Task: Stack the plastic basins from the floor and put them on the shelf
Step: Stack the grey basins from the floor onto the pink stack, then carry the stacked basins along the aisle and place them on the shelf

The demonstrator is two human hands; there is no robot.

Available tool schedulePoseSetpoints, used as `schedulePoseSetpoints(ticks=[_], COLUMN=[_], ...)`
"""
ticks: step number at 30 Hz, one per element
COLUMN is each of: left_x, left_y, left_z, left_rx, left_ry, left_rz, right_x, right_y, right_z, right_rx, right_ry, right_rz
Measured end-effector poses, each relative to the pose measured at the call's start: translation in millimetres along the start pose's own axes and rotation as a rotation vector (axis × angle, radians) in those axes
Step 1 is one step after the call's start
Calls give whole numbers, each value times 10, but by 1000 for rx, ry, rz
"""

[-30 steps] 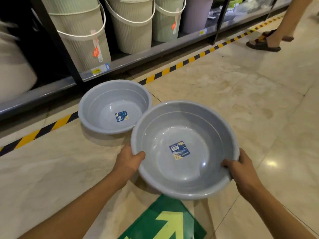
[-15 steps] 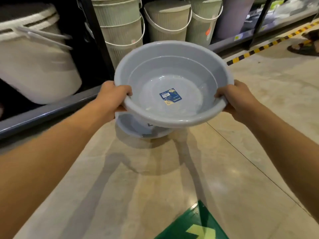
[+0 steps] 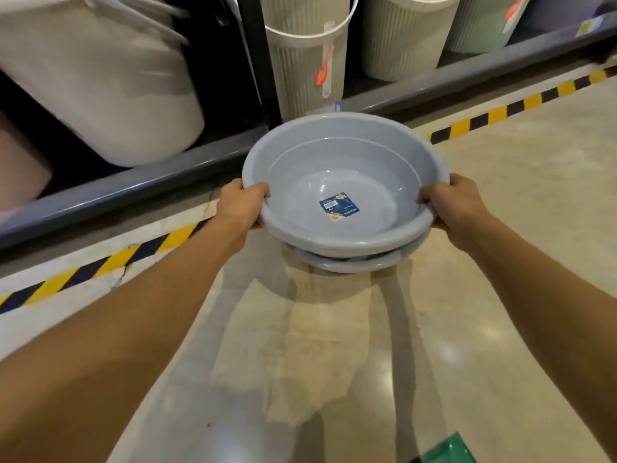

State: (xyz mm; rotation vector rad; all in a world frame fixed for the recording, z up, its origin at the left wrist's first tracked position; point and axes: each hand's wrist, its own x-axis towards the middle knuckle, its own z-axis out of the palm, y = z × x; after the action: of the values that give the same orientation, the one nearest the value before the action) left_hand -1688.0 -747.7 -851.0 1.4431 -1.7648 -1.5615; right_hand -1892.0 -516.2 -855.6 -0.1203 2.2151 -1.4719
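Note:
I hold a grey-blue plastic basin (image 3: 344,162) with a blue label in its bottom. My left hand (image 3: 240,203) grips its left rim and my right hand (image 3: 450,202) grips its right rim. Directly below it sits a second grey basin (image 3: 354,264) on the floor; only its front rim shows under the held one. The held basin sits partly down inside the lower one, its rim a little above the lower rim. The dark grey bottom shelf (image 3: 140,187) runs just behind the basins.
Ribbed pale buckets (image 3: 300,58) with handles and a large white tub (image 3: 110,88) fill the shelf. A black upright post (image 3: 257,51) divides the shelf bays. Yellow-black hazard tape (image 3: 500,115) lines the floor before the shelf. A green floor sign (image 3: 447,451) lies near me.
I lifted the near basin off the floor, carried it over the far basin and lowered it into that one. Both hands kept their grip on the rim.

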Motion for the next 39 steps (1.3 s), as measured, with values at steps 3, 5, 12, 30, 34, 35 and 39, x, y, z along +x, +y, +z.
schedulePoseSetpoints(ticks=[3,5,12,30,34,35,39], left_x=[116,154,340,14,-542,-743,-1939], left_y=[-173,-262,-515,215,596,702,1131], left_z=[117,193,368,939,1712,1938,2925], left_rx=[57,77,160,657,639,637,622], left_ry=[12,-7,-26,-86,-343,-410,-681], left_rz=[-29,-42,-59,536,618,638,750], right_x=[124,186,328,183,-57,-160,-842], right_y=[186,288,575,265,108,84,101], right_z=[68,80,131,-322,-1085,-1354,-2670], right_rx=[-107,-178,-336,-268,-220,-205,-160], right_ry=[61,101,97,169,172,194,379], right_rz=[-12,-29,24,-87,-69,-54,45])
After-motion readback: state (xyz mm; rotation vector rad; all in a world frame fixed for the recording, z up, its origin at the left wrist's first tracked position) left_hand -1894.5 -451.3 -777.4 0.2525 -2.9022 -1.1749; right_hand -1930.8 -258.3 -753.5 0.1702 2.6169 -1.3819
